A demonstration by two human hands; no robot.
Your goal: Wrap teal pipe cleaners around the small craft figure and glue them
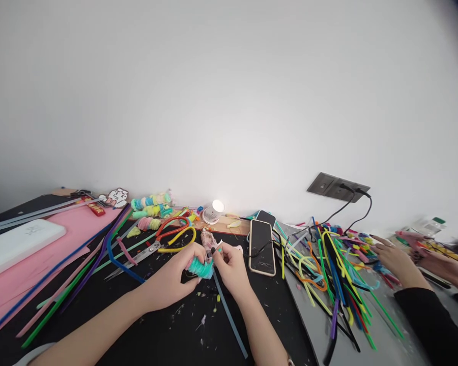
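Observation:
My left hand [179,272] is closed around a fuzzy turquoise pipe-cleaner coil [201,268]. Against its upper right side, the fingers of my right hand [231,267] are pinched together; what lies between their tips is too small to tell. A pinkish, crumpled-looking piece [208,239] shows just beyond my fingertips. Scissors [152,249] with red-orange handles lie left of my hands, beside a bent yellow pipe cleaner [183,243]. Below my right hand a greyish-blue glue stick [229,315] rests on the black mat [168,335].
Finished-looking coils [150,203] and a white cup [213,212] stand by the wall. Phones [262,247] lie right of my hands. Loose pipe cleaners [336,274] spread over the grey board. A co-worker's hands [397,262] are at far right, near cables plugged into a socket [338,188].

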